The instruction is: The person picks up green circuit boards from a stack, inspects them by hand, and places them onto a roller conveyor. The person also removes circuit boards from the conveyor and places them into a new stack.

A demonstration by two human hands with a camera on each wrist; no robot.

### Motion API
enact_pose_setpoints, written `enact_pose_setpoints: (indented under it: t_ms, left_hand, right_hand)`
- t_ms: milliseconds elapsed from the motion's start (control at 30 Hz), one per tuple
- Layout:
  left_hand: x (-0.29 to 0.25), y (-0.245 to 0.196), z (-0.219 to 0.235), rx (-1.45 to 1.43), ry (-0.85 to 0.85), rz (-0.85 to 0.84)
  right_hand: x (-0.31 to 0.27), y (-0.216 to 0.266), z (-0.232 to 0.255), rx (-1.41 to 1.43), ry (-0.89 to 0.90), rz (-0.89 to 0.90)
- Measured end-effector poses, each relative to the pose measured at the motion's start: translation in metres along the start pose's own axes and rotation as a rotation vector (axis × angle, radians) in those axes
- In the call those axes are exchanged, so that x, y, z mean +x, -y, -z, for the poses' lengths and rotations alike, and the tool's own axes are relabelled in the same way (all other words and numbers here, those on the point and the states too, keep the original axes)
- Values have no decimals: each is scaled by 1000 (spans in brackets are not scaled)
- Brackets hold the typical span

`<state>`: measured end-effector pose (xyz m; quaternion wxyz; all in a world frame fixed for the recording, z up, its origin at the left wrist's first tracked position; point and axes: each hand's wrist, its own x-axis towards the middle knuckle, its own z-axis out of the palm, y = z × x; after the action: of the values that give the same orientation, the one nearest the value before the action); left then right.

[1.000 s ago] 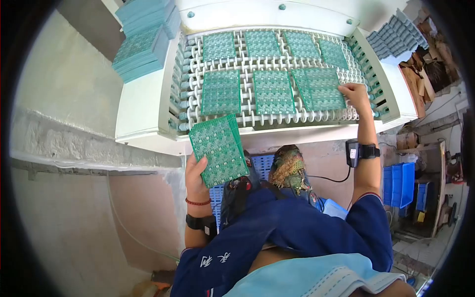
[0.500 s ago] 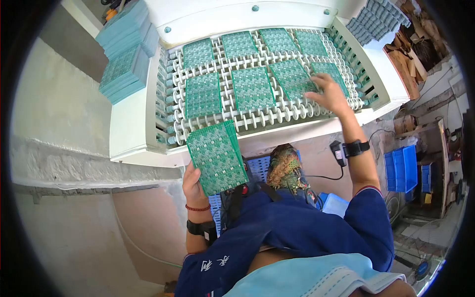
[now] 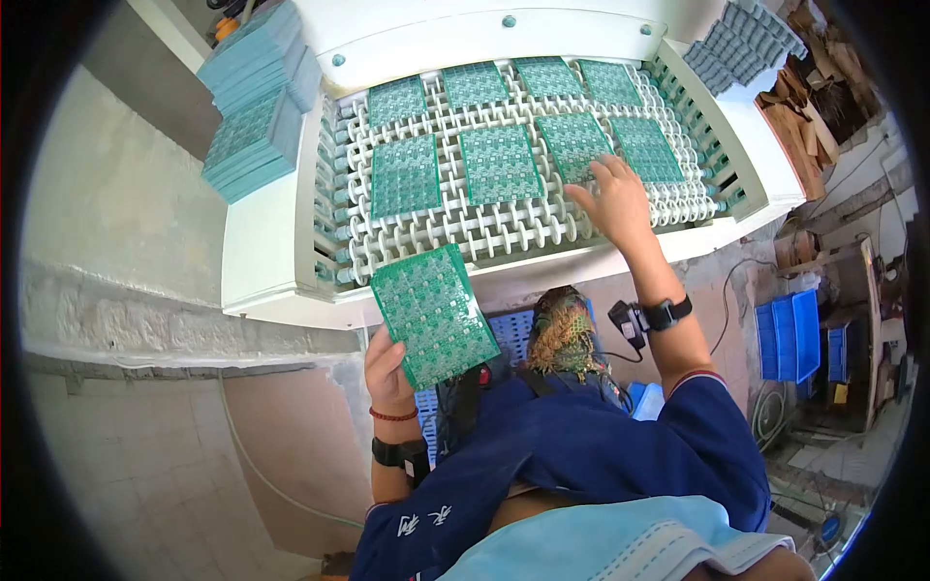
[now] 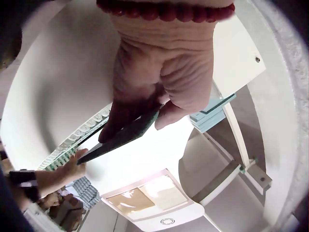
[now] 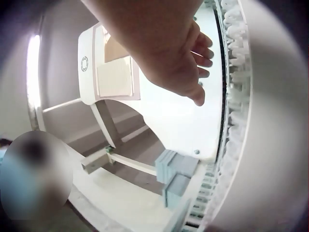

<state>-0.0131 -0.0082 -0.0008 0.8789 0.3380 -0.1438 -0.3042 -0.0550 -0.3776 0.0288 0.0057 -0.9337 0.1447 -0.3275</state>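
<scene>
My left hand (image 3: 389, 376) grips a stack of green circuit boards (image 3: 435, 316) by its lower left edge, in front of the roller bed (image 3: 484, 230). The left wrist view shows thumb and fingers on either side of the stack (image 4: 123, 137). My right hand (image 3: 617, 200), fingers parted and slightly bent, is over the front row at the near edge of a green board (image 3: 573, 142); contact cannot be told. Another board (image 3: 647, 150) lies to its right. In the right wrist view the hand (image 5: 186, 67) holds nothing visible. Boards lie on the rollers in two rows.
Stacked blue-green boards (image 3: 254, 136) stand on the machine's left side. Grey corrugated pieces (image 3: 742, 46) sit at its right corner. The white front ledge (image 3: 281, 306) runs below the rollers. Blue bins (image 3: 787, 335) stand at the lower right.
The right hand has moved left from the rightmost front board, letting it go. That board and its neighbour now lie apart and straighter. The left hand still holds its stack.
</scene>
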Motion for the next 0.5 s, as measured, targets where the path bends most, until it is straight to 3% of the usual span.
enact_pose_setpoints:
  t_ms: [100,200,267,333,500]
  left_hand:
    - [4,4,2,2,12,8]
    - [9,7,-3,11,10,30]
    - [13,10,-6,21,1,42]
    - [17,15,-5,3,10,54]
    - [24,22,-8,-20,-40,105]
  right_hand:
    - [-10,25,24,375,110,-166]
    - [-43,49,24,1070,354,-484]
    - [-60,68,27,1409,580,-599]
    - [-77,81,23,1504,734,-672]
    - [-87,99,16,1527,756,-789]
